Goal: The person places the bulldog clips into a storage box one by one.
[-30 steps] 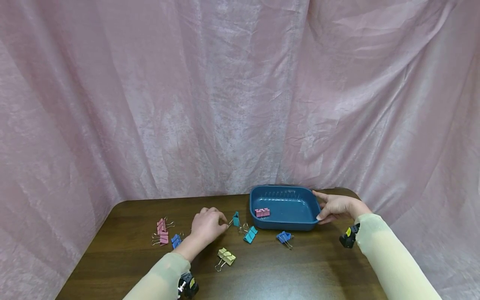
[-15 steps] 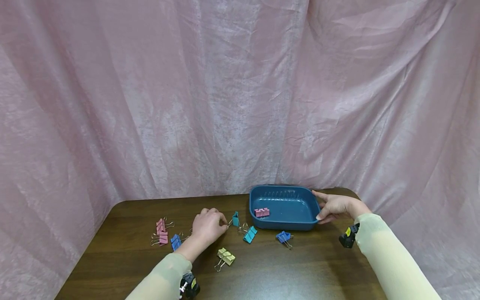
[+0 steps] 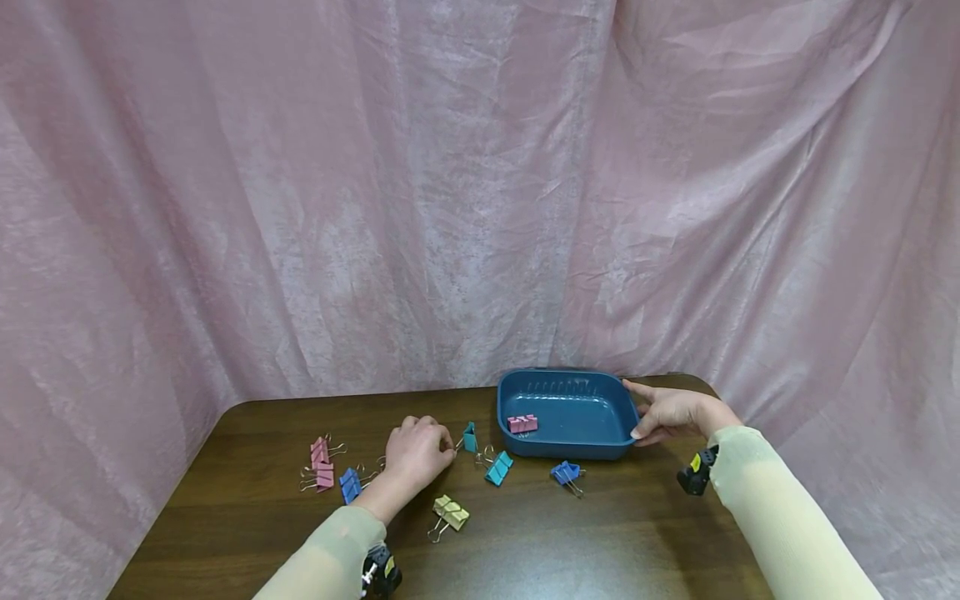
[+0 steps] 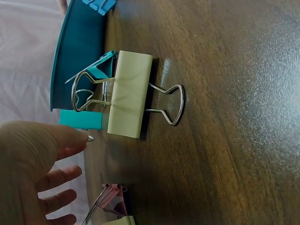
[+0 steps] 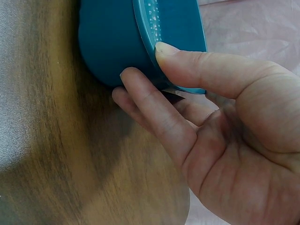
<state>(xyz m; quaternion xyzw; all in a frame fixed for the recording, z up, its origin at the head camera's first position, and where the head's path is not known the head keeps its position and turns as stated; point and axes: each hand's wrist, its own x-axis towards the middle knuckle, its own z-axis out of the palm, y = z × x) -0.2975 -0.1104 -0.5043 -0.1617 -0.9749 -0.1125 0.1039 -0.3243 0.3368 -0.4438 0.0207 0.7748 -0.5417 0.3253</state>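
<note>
My left hand (image 3: 416, 454) is over the middle of the table, its thumb and forefinger pinching a wire handle of a teal binder clip (image 3: 469, 437). The left wrist view shows the silver tip of that handle at the thumb, right beside the clip's teal body (image 4: 80, 119). At the right, my right hand (image 3: 678, 412) grips the end of a blue tray (image 3: 573, 451), thumb on the rim and fingers against the outer wall (image 5: 110, 51). Inside the tray lies a pink binder clip (image 3: 522, 423). A second teal binder clip (image 3: 498, 468) lies just in front of the pinched one.
A yellow binder clip (image 3: 451, 512) lies nearer the front, and a blue one (image 3: 566, 473) sits before the tray. Left of my left wrist are another blue clip (image 3: 349, 485) and two pink clips (image 3: 319, 452). A pink curtain (image 3: 480, 208) hangs behind the wooden table (image 3: 570, 550).
My left forearm has shifted slightly right, uncovering more of the blue clip beside it. Both hands keep their places at the teal clip and the tray.
</note>
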